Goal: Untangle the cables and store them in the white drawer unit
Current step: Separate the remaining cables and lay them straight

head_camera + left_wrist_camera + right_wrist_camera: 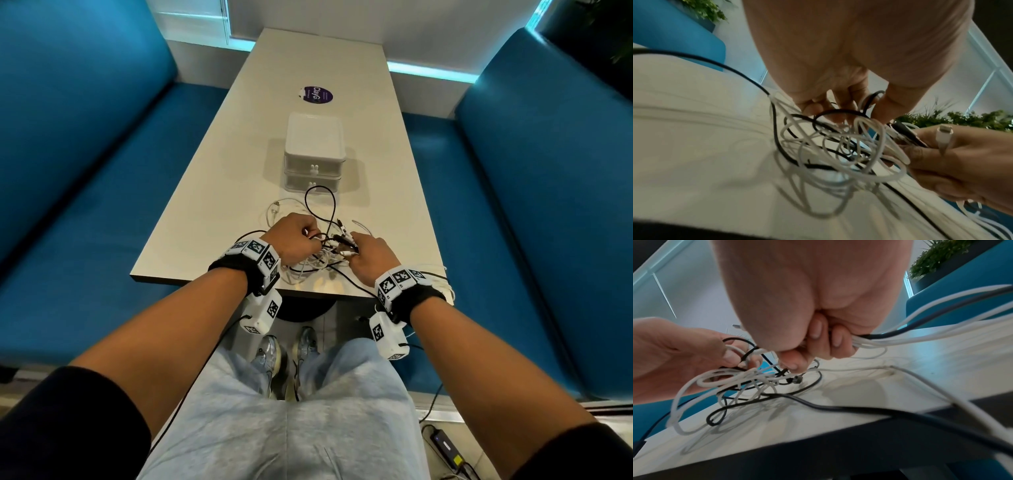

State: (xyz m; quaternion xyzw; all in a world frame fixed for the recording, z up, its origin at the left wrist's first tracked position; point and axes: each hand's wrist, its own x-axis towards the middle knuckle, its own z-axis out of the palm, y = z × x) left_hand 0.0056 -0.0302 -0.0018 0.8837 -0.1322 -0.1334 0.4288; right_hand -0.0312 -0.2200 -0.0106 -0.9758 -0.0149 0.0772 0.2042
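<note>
A tangle of black and white cables (320, 255) lies near the front edge of the white table (219, 192). My left hand (294, 238) pinches black and white loops of the tangle (838, 142) from its left side. My right hand (368, 253) grips a bundle of several cable ends (875, 339), with plugs (944, 134) sticking out past its fingers. A black loop (320, 205) stretches toward the white drawer unit (313, 150), which stands mid-table with both drawers closed.
A purple round sticker (317, 94) lies beyond the drawer unit. Blue benches (85, 205) run along both sides of the table. Some cables hang off the table's front right corner (442, 284). A power adapter (445, 445) lies on the floor at right.
</note>
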